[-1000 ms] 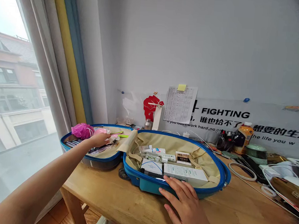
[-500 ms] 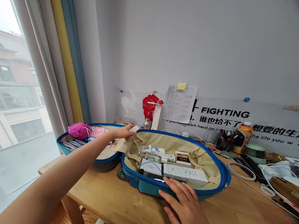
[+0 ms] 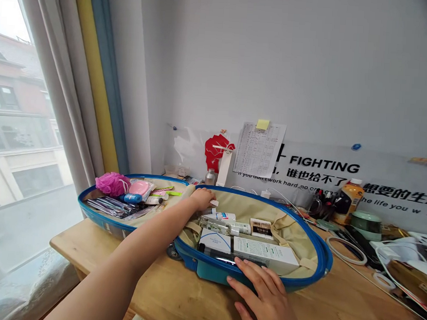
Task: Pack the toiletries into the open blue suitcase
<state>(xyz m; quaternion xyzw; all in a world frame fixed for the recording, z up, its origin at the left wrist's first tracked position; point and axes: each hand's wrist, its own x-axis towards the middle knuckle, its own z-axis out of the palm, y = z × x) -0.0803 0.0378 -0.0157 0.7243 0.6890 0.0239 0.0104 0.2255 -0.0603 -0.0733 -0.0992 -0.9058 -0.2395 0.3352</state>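
Observation:
A blue suitcase (image 3: 191,265) lies spread open on the table, its two halves side by side. My left hand (image 3: 202,198) is over the back left of the right half, fingers closed round a small white item (image 3: 214,203), mostly hidden. Below it lie a white tube (image 3: 224,216), a clear bottle (image 3: 214,225) and a pack of cotton swabs (image 3: 262,228). White boxes (image 3: 267,252) and a dark glossy case (image 3: 214,254) line the front. My right hand (image 3: 268,295) rests with fingers spread on the near rim.
The left half holds a pink bath puff (image 3: 112,184), a pink round item (image 3: 140,188) and a bundle of thin dark packets (image 3: 111,205). At right are an orange-labelled bottle (image 3: 349,201), a green jar (image 3: 366,224) and cables (image 3: 346,249). A window is at left.
My left hand has moved right, from over the hinge into the right half, carrying the small white item. The contents of the left half now show more. My right hand stays on the rim.

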